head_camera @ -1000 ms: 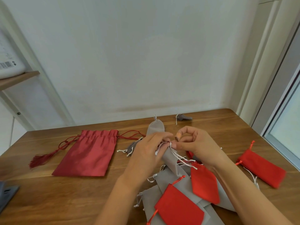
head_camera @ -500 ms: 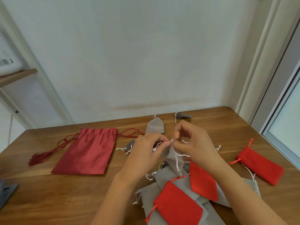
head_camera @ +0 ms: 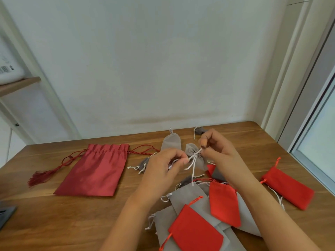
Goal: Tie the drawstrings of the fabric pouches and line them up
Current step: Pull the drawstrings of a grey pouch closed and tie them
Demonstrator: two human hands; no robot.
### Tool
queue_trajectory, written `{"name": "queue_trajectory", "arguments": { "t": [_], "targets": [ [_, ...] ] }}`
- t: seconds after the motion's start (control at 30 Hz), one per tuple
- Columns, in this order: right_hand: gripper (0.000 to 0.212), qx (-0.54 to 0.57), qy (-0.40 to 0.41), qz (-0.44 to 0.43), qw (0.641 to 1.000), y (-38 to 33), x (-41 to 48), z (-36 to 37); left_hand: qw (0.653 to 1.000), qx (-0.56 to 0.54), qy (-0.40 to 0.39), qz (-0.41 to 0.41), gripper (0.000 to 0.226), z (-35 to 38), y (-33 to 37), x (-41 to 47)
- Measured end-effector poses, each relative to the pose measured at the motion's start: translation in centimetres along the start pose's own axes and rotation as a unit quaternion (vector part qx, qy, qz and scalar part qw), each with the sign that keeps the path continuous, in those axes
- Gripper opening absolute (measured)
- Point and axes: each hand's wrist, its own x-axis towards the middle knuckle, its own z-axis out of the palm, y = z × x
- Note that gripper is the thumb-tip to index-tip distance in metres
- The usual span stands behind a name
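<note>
As knot forms: left hand [head_camera: 163,167], right hand [head_camera: 215,147] each pinch a cord [head_camera: 193,165] (pouch [head_camera: 191,152] gathered).
Next: pull taut, then line up.

The setting is presenting as a plain domestic or small-office room: a wooden table [head_camera: 87,223] is standing against a bare white wall [head_camera: 163,60], a wooden shelf [head_camera: 20,85] is carrying a white barcode-labelled unit [head_camera: 10,69] (type not determinable), and a window frame [head_camera: 308,142] is running along the right side.

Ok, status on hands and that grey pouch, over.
Left hand pinches white drawstring, right hand pinches its other side. Grey pouch held off the table, neck gathered. Nothing in the way; loose pouches piled beneath.
</note>
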Motion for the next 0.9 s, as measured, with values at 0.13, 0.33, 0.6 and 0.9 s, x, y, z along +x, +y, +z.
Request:
{"name": "queue_trajectory", "arguments": {
  "t": [0.13,0.33,0.6,0.9],
  "targets": [
    [0.015,0.13,-0.045,0.043,0.99,0.29,0.01,0.15,0.999,0.028,0.012,0.025,0.017,0.11,-0.25,0.14],
    [0.034,-0.243,0.004,-0.049,0.969,0.39,-0.05,-0.44,0.999,0.014,-0.017,0.029,0.018,0.17,-0.1,0.06],
    [0.017,-0.032,0.029,0.009,0.999,-0.02,-0.01,-0.03,0.998,-0.022,-0.055,-0.001,0.022,0.04,0.15,-0.05],
    [0.025,-0.17,0.089,-0.018,0.981,0.14,-0.04,-0.06,0.998,-0.022,-0.059,-0.003,0.021,-0.3,0.19,-0.03]
  ]
}}
